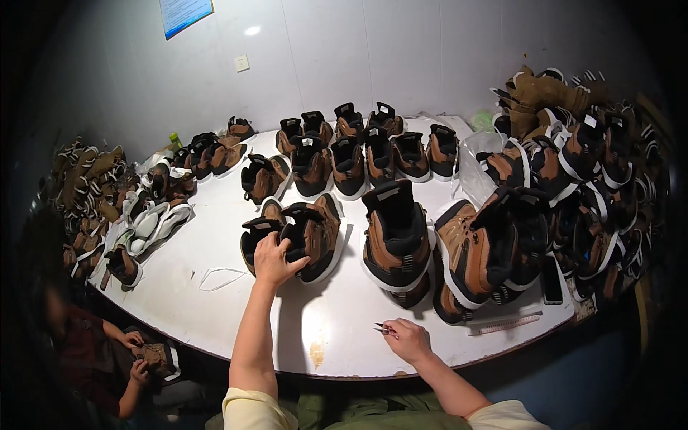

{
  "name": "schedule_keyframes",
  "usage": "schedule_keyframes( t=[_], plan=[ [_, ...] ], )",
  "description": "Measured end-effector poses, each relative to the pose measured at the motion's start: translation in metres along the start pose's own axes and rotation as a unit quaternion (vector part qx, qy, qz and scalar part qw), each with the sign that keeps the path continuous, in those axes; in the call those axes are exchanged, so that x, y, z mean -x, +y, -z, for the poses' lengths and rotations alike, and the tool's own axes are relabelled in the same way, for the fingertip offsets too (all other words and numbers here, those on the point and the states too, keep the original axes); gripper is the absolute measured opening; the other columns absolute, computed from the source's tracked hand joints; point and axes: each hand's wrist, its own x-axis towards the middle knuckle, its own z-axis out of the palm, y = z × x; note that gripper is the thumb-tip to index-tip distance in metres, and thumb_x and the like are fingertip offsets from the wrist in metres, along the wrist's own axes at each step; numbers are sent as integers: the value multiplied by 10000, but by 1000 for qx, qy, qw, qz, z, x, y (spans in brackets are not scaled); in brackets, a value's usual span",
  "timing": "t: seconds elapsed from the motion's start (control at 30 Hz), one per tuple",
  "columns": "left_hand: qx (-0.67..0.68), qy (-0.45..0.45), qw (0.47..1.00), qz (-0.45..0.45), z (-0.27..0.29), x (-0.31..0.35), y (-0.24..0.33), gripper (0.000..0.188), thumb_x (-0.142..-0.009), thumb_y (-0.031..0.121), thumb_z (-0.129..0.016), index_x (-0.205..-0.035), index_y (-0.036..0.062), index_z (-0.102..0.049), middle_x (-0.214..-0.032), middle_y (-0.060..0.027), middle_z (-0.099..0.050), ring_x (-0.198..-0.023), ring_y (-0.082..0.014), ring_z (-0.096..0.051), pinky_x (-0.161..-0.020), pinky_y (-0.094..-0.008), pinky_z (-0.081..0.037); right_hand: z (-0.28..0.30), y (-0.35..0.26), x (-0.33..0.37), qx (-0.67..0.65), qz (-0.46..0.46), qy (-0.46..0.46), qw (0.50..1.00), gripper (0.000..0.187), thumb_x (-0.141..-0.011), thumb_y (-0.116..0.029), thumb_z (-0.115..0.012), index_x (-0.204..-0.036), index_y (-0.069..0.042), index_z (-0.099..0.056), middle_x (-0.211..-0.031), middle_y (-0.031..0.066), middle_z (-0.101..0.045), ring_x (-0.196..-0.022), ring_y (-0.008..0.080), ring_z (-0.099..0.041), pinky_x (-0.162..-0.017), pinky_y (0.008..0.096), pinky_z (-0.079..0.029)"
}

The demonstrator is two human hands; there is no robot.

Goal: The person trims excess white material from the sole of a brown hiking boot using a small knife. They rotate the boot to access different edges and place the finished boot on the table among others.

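Observation:
My left hand (275, 262) reaches to a pair of brown and black high-top shoes with white soles left of the table's middle. Its fingers are bent over the heel collar of the left shoe (252, 242), and the thumb sticks out against the heel of the right shoe (324, 233). Lower and to the right, my right hand (408, 341) is closed around small thread snips (382, 329), whose two dark pointed tips face left. Beyond it stand another high-top shoe (395, 240), heel toward me, and a larger brown shoe (466, 251) tilted beside it.
Rows of similar shoes (347, 163) stand at the back of the white table (215, 315). Shoe heaps rise at left (86, 179) and right (609, 193). A phone (552, 281) and a ruler (505, 324) lie at right. A co-worker (107, 351) handles a shoe at lower left.

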Motion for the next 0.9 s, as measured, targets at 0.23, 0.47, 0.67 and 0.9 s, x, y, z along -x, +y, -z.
schedule_keyframes(
  t=[0.23, 0.47, 0.67, 0.9],
  plan=[
    [-1, 3, 1000, -2, -2, 1, -3, 507, -610, 488, -799, -883, 83, -663, -1123, -194, -567, -1054, -361, -546, -921, -438, -431, -2, 1, 0, 1, -1, 0, 1000, 116, -771, -127, -682, -884, -111, -668, -765, 49, -648, -689, 264, -645, -589, 364, -512],
    [-1, -1, 1000, 1, -4, 2, -5, 514, -614, 494, -795, -893, 85, -658, -1142, -200, -560, -1066, -365, -540, -925, -442, -426, -1, 0, -1, -6, 8, 2, 1000, 120, -770, -83, -659, -889, -90, -644, -766, 76, -638, -704, 292, -635, -600, 392, -507],
    [2, -1, 1000, 3, -4, 2, -7, 520, -616, 496, -794, -900, 84, -652, -1136, -200, -563, -1064, -367, -539, -925, -442, -423, -5, 6, 0, 12, 6, 10, 1000, 138, -763, -116, -699, -898, -100, -675, -791, 42, -661, -702, 240, -654, -604, 340, -519],
    [2, 19, 1000, 2, 0, 5, -7, 503, -616, 481, -795, -885, 77, -664, -1137, -189, -564, -1026, -354, -548, -894, -435, -440, -3, 0, 0, 6, 2, 13, 1000, 142, -758, -115, -708, -894, -90, -678, -777, 49, -658, -693, 240, -651, -601, 339, -518]
  ],
)
